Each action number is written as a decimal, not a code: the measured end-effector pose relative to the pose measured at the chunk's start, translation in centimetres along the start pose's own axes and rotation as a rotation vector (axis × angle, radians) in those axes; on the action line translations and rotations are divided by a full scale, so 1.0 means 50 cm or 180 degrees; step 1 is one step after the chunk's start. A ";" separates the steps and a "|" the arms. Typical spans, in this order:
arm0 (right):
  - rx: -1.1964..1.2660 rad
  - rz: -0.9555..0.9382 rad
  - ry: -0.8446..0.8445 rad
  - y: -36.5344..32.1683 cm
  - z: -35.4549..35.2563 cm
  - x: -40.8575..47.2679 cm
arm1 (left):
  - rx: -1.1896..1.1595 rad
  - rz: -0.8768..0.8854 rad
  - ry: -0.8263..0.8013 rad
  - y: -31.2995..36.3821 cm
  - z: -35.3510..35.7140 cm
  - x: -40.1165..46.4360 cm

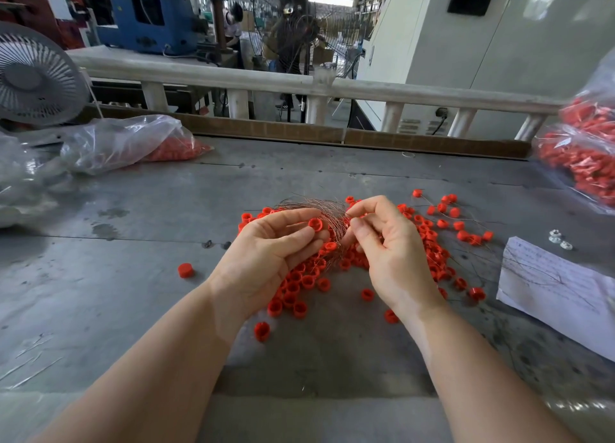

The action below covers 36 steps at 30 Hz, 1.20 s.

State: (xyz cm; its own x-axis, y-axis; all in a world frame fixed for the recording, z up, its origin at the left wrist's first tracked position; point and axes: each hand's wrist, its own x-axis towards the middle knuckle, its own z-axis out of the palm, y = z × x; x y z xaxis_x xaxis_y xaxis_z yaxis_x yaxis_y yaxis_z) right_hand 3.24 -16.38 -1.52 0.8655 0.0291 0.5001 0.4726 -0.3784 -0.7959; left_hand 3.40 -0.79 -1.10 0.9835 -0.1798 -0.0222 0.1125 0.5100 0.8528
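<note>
Though half-hidden (behind hands [269,252] [392,252]), thin wires [327,213]

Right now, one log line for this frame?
left hand: pinches red cap | right hand: pinches wire bundle | cap pile: loose on table

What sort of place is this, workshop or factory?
Most likely a factory assembly floor: blue machine and tall pedestal fan behind the rail, bulk bags of red caps, loose red caps piled on the grey worktable.
</note>
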 end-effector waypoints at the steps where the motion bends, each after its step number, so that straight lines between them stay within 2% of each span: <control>1: 0.0008 0.0009 -0.0005 0.000 0.001 0.000 | 0.0000 -0.0005 0.0006 0.000 0.000 0.000; 12: -0.0010 -0.0033 0.0114 -0.003 0.001 0.001 | 0.0089 0.0046 -0.0020 0.001 -0.001 -0.003; 23: 0.0111 -0.0039 -0.0116 -0.006 0.001 0.001 | -0.0498 -0.0343 -0.0048 0.002 -0.002 0.000; 36: 0.0298 0.0027 -0.0126 -0.008 0.001 0.000 | -0.0736 -0.0525 0.0014 0.008 0.000 0.000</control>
State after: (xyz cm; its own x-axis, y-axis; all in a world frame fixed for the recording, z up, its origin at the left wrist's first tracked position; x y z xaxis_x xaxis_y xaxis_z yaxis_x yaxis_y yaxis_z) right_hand 3.06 -16.16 -1.25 0.8746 0.0634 0.4807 0.4770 -0.2908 -0.8294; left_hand 3.43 -0.60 -0.77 0.9498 -0.2728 -0.1534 0.2998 0.6526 0.6958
